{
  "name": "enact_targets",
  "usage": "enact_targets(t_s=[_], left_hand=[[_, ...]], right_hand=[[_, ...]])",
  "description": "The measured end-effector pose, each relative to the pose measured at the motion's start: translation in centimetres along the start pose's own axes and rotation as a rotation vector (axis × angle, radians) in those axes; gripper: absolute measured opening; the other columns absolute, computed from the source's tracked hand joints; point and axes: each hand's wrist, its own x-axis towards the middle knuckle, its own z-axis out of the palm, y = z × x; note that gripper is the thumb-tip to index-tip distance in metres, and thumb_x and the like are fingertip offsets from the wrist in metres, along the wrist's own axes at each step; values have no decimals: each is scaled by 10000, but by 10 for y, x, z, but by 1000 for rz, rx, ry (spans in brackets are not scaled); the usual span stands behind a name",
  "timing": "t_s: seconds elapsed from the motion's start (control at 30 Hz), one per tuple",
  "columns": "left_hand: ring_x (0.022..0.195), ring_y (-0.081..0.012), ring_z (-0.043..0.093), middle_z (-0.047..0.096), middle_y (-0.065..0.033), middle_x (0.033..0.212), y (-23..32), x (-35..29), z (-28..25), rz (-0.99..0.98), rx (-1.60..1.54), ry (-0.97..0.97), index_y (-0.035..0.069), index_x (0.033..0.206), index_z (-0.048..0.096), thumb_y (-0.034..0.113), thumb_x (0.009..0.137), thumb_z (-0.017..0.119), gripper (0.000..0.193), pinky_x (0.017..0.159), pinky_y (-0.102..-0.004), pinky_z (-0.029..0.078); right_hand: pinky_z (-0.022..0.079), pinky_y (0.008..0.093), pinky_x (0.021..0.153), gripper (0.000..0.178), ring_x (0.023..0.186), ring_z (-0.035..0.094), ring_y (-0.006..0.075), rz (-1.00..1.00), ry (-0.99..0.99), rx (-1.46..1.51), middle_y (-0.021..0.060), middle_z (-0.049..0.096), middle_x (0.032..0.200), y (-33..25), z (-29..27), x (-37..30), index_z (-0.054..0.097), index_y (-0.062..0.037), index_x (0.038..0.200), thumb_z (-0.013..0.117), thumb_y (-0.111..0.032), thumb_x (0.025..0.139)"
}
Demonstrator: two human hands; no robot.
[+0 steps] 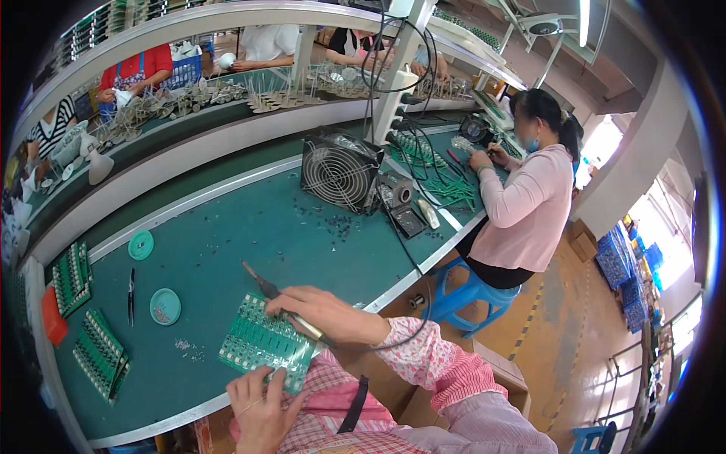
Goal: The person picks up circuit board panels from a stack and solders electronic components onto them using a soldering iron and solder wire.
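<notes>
A green circuit board panel (255,338) with rows of small parts lies tilted at the table's near edge. My left hand (261,407) grips its lower edge, with thumb and fingers on the board. In my right hand (327,312) is a soldering iron (265,285), its handle running beneath the fingers. The iron's tip points up and left, past the board's top edge, apart from the parts. Left of the board are small loose components (187,348) and a round green dish (165,306) holding more of them.
Tweezers (131,297), a second green dish (141,245) and stacked circuit boards (100,354) lie left. A fan (340,172) and soldering stand (404,212) stand toward the back right. The iron's cable crosses the table edge. A co-worker (529,189) sits at right.
</notes>
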Motion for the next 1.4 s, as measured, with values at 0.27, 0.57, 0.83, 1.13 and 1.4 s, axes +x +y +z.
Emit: enact_targets(t_s=[0.27,0.57,0.83,1.13,1.4], left_hand=[[928,-281,515,541,-99,998,20,47,10,-69,-83,-8,48,958,618,353,685,787,442,776,-404,376],[839,-226,545,541,-71,885,-6,15,-16,78,-177,-62,77,811,576,250,715,766,274,715,-363,360],[761,-202,570,593,-30,754,-34,-18,-38,-99,-358,-3,75,756,553,127,812,694,161,848,-412,383],[1028,-263,627,683,-83,1066,-51,-7,-17,-271,-193,188,46,788,563,64,822,658,101,925,-440,390],[1080,-273,622,690,-80,1096,-42,-12,-12,-272,-179,180,57,710,514,18,804,613,142,968,-460,363]], right_hand=[[501,382,719,304,856,621,298,50,249,-161,98,638,932,-51,-24,-26,684,-125,1034,760,-143,740],[485,353,611,272,737,598,253,-4,33,-249,57,580,819,-69,5,-54,707,-151,915,813,-166,665],[452,338,534,266,644,565,227,13,79,16,64,585,808,-64,32,-50,686,-126,892,820,-100,664],[487,399,811,496,936,602,305,152,128,-304,109,632,1079,-58,47,-30,615,-102,1103,832,-86,658],[485,399,802,444,932,618,300,105,93,-263,112,656,1023,-65,32,-31,634,-84,1075,812,-51,670]])
